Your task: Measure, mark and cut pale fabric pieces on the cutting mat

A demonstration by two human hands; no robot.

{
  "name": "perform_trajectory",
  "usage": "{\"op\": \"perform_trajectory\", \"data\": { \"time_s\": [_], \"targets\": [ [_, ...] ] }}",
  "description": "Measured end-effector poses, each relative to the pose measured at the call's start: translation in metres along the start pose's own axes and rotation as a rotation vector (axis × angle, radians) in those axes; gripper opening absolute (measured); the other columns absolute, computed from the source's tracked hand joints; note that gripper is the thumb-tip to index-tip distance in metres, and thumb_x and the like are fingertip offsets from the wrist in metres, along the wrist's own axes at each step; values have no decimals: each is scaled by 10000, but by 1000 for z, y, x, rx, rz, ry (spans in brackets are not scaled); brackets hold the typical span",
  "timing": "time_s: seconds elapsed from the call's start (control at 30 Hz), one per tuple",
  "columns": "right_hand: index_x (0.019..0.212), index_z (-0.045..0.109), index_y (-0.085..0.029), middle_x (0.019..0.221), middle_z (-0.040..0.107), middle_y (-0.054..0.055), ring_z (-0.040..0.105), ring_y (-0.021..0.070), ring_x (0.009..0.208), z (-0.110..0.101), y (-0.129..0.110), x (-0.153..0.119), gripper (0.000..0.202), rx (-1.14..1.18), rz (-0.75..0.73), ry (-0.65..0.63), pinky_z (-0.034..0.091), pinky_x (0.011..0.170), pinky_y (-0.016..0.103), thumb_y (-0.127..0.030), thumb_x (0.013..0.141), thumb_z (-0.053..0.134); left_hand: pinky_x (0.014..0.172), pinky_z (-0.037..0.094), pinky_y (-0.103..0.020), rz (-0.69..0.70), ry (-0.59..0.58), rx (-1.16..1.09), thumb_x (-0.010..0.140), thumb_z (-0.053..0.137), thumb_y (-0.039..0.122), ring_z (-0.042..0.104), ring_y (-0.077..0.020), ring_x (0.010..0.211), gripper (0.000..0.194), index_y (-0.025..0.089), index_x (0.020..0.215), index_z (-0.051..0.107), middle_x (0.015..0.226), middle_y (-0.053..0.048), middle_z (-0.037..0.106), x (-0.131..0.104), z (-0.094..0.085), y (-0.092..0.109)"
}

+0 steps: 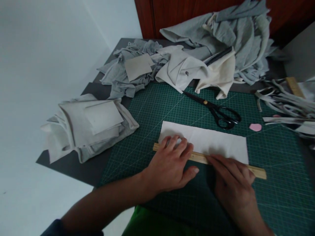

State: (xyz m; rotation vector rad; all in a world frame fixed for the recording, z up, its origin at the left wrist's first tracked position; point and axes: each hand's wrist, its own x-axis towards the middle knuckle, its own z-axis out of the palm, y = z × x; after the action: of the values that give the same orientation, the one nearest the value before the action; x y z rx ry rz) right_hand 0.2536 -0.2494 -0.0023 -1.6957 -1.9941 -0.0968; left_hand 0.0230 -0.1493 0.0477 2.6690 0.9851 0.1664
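A white rectangular piece of cloth or paper (211, 139) lies on the green cutting mat (147, 108). Across its near edge runs a wooden ruler (199, 158). My left hand (169, 165) presses on the ruler's left part, fingers spread over it onto the white piece, thumb apart. Toward the ruler's right end, my right hand (236, 183) has its fingers close together and bent over the ruler, gripping it; its thumb is hidden underneath. Beyond the white piece are black-handled scissors (216, 111), blades pointing left.
Folded pale fabric (71, 127) with card pieces (105, 116) on top lies at left. Grey fabric (241, 36) and white cloth (182, 65) are heaped at the back. Fabric strips (287, 101) and a pink scrap (255, 127) lie at right. A white wall borders the left.
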Motion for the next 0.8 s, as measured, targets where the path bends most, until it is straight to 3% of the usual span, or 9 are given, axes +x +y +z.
{"op": "perform_trajectory", "data": {
  "time_s": [0.8],
  "targets": [
    [1268,711,-291,1206,730,63,620,278,1043,0,-2,0,385,-52,-12,14,395,898,440,-101,952,602,1189,325,-565,2,-4,28,1051,379,590,415,-388,1440,632,151,1474,544,1524,-152,547,1,0,0]
  ]
}}
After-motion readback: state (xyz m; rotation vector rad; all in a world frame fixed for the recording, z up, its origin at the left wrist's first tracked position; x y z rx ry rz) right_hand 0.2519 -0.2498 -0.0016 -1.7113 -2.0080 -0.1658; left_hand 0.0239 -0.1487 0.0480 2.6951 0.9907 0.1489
